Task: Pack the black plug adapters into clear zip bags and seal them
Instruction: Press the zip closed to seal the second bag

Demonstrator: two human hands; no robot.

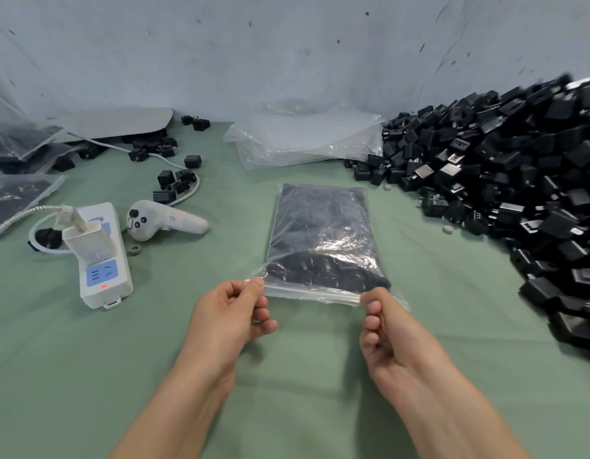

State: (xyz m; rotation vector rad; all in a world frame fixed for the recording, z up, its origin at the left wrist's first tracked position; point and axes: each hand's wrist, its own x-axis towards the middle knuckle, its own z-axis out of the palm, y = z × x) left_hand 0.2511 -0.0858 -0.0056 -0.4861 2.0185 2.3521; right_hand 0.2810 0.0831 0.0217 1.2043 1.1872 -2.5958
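Observation:
A clear zip bag (323, 233) filled with black plug adapters lies flat on the green table cloth, its zip edge toward me. My left hand (230, 313) pinches the left end of the zip strip between thumb and forefinger. My right hand (383, 323) pinches the right end of the same strip. A large heap of loose black plug adapters (505, 180) covers the right side of the table. A stack of empty clear zip bags (307, 137) lies behind the filled bag.
A white power strip (101, 256) with a plugged-in charger sits at the left, next to a white hand controller (164, 220). Scattered adapters (171, 180) and a cable lie beyond them. Filled bags (15, 193) rest at the far left. A grey wall stands behind.

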